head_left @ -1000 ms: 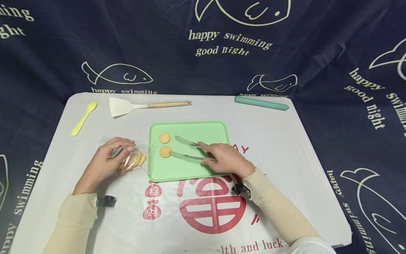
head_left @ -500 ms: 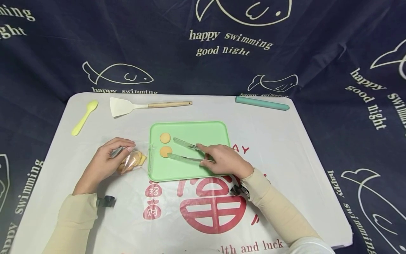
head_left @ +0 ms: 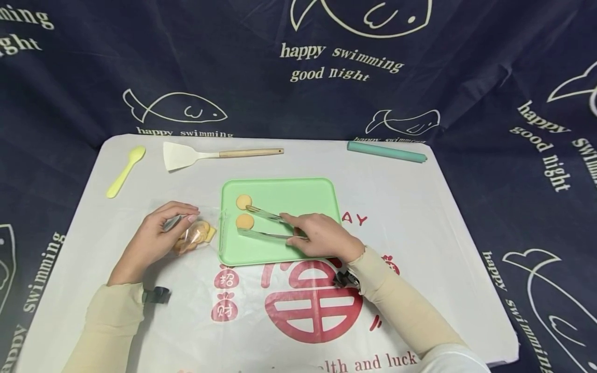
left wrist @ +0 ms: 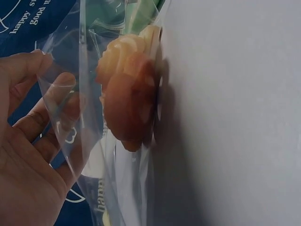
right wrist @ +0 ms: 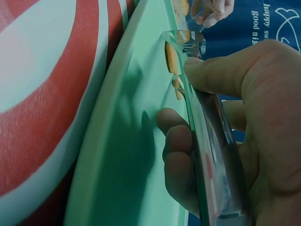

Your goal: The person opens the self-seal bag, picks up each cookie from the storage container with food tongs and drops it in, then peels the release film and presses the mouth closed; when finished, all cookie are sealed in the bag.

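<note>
My left hand (head_left: 156, 238) holds a clear plastic bag (left wrist: 87, 127) of cookies (left wrist: 127, 99) upon the table, left of a green tray (head_left: 298, 194). Its thumb and fingers are at the film by the bag's mouth, which reaches the tray's left rim. Over the tray, my right hand (head_left: 324, 235) grips metal tongs (head_left: 270, 234), thumb on one arm and fingers on the other. Two round cookies lie on the tray. The tongs' spread tips stand on either side of the nearer cookie (head_left: 244, 222); the upper tip overlaps the edge of the farther cookie (head_left: 243, 201).
At the back lie a yellow spoon (head_left: 126, 171), a white spatula (head_left: 182, 157) with a wooden handle and a teal rod (head_left: 387, 152). The white table cover (head_left: 396, 207) bears red print. A dark blue cloth (head_left: 261, 114) hangs behind the table.
The tongs have shifted left, their tips going from right of the cookies to both sides of the nearer one. My left hand and the bag stay in place.
</note>
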Action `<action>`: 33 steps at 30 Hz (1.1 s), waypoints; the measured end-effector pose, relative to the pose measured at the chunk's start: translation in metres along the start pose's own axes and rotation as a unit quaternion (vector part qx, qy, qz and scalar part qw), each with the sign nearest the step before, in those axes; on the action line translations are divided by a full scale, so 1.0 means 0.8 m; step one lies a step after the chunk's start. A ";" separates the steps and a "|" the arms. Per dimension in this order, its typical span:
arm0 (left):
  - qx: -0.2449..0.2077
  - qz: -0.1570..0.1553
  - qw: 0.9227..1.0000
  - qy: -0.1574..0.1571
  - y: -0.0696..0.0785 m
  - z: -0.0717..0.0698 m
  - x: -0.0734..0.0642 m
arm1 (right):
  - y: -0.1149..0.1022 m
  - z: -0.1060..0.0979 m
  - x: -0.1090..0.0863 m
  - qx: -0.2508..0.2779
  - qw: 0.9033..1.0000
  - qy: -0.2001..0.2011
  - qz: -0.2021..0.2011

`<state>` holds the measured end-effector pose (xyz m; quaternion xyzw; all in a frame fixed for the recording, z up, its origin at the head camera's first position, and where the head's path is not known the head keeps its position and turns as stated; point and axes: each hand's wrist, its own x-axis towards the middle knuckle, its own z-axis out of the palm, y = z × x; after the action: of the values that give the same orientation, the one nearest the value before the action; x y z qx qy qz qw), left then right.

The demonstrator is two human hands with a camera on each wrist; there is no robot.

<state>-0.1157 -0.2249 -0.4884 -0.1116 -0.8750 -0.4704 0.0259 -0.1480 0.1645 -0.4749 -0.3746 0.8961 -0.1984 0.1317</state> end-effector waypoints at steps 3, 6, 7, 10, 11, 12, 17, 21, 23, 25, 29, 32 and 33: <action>0.001 -0.003 1.000 0.000 0.000 0.000 -0.001 | -0.002 0.001 0.002 -0.003 1.000 0.000 -0.005; 0.002 -0.012 1.000 0.000 0.001 0.000 -0.001 | -0.002 0.003 0.003 -0.008 1.000 -0.001 -0.006; 0.003 -0.013 1.000 -0.001 0.001 0.000 0.000 | -0.002 0.003 0.003 -0.008 1.000 -0.002 -0.006; 0.003 -0.014 1.000 -0.001 0.001 0.000 0.000 | -0.002 0.004 0.002 -0.003 1.000 -0.001 -0.007; 0.003 -0.013 1.000 -0.002 0.000 0.000 0.000 | -0.002 0.004 0.002 -0.002 1.000 0.000 -0.009; 0.003 -0.013 1.000 -0.002 0.000 0.000 0.000 | -0.002 0.004 0.002 -0.001 1.000 0.002 -0.011; 0.004 -0.011 1.000 -0.002 -0.001 0.000 0.000 | -0.002 0.005 0.001 -0.005 1.000 0.008 -0.026; 0.005 -0.007 1.000 -0.002 -0.002 0.000 0.000 | -0.001 0.006 0.001 0.000 0.999 0.011 -0.031; 0.007 -0.006 1.000 -0.001 -0.002 0.000 0.000 | 0.000 0.006 0.000 0.003 0.999 0.015 -0.032; 0.008 -0.006 1.000 0.000 -0.002 -0.001 0.000 | 0.000 0.006 0.000 0.002 0.999 0.017 -0.033; 0.008 -0.007 1.000 0.001 -0.003 -0.001 0.000 | 0.001 0.004 -0.001 0.002 0.999 0.023 -0.030; 0.005 -0.007 1.000 -0.001 -0.002 -0.001 0.000 | 0.000 0.002 -0.002 0.002 0.999 0.022 -0.027; 0.005 -0.007 1.000 -0.001 -0.002 -0.001 0.000 | 0.000 0.001 -0.002 0.003 0.999 0.020 -0.026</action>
<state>-0.1159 -0.2260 -0.4892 -0.1056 -0.8780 -0.4664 0.0221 -0.1463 0.1652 -0.4756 -0.3938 0.8878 -0.2116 0.1093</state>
